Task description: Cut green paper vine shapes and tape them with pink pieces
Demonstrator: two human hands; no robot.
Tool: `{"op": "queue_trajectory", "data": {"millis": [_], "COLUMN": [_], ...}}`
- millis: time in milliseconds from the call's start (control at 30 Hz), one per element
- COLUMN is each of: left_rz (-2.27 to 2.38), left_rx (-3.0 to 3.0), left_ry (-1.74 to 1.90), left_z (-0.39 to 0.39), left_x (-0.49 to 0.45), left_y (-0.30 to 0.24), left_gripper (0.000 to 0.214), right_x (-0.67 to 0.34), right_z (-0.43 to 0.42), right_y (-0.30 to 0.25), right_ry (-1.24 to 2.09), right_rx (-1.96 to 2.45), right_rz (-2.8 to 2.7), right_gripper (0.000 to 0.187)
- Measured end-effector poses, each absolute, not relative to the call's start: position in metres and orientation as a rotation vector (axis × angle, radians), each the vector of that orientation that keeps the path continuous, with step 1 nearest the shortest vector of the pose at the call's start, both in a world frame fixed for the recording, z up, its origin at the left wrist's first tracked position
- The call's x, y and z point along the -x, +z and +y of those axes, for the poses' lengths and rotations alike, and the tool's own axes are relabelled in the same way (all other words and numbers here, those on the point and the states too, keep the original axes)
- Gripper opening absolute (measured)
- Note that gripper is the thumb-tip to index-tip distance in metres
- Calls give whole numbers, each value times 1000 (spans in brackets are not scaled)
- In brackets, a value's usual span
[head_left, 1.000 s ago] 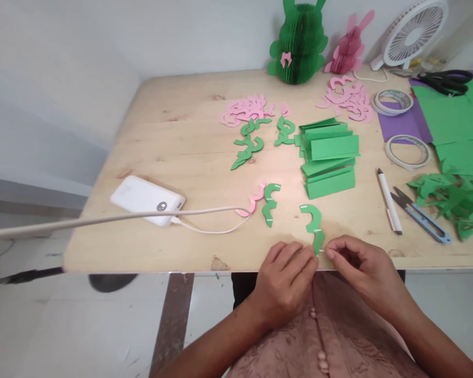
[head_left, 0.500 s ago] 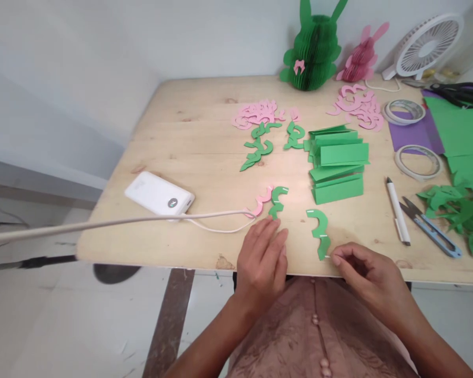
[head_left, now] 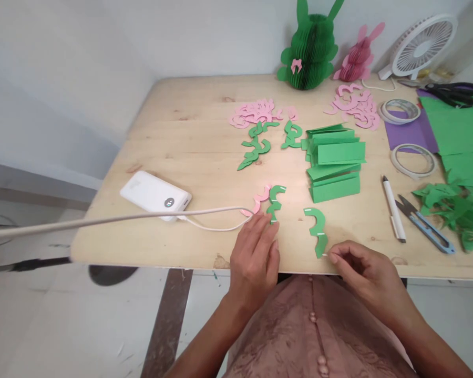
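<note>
My left hand [head_left: 254, 260] lies open on the table's front part, fingers stretched out. Its fingertips touch the lower end of a green scalloped paper cutout [head_left: 275, 202], beside a similar pink cutout [head_left: 261, 197]. To the right lies another green scalloped cutout [head_left: 318, 228] with short white strips across it. My right hand [head_left: 358, 268] is closed in a pinch at that cutout's lower end. A small white strip [head_left: 325, 255], which looks like tape, sticks out from its thumb and forefinger.
A white power bank [head_left: 152, 193] with a cable [head_left: 102, 220] lies left. Folded green paper [head_left: 337, 163], pink cutouts [head_left: 256, 113], tape rolls [head_left: 413, 160], a pen [head_left: 394, 210] and blue thread snips [head_left: 425, 226] lie around. A green paper rabbit [head_left: 311, 50] and a fan [head_left: 423, 47] stand behind.
My left hand has drawn back slightly to the left, uncovering more of the green cutout's lower end. My right hand keeps its pinch at the other cutout. The view has shifted slightly.
</note>
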State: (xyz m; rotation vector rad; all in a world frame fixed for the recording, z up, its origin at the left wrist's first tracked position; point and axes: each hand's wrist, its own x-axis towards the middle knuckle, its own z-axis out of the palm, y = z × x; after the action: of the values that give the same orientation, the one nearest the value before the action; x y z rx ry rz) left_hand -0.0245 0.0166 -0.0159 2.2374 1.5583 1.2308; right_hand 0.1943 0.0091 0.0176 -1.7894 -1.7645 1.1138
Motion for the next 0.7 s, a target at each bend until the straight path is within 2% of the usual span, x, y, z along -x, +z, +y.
{"op": "queue_trajectory", "data": {"millis": [367, 700], "left_rz": [1292, 1157], "left_rx": [-2393, -2797], "left_ry": [1118, 639], "left_z": [43, 72], "left_x": [2, -18], "left_y": [-7, 3], "left_gripper": [30, 22], "right_x": [-196, -197], "right_z": [7, 5], "right_y": [17, 27], "right_ry": [1156, 1097], "right_rx": [1739, 1774], "right_rz": [-1695, -1623], "right_gripper": [21, 22]}}
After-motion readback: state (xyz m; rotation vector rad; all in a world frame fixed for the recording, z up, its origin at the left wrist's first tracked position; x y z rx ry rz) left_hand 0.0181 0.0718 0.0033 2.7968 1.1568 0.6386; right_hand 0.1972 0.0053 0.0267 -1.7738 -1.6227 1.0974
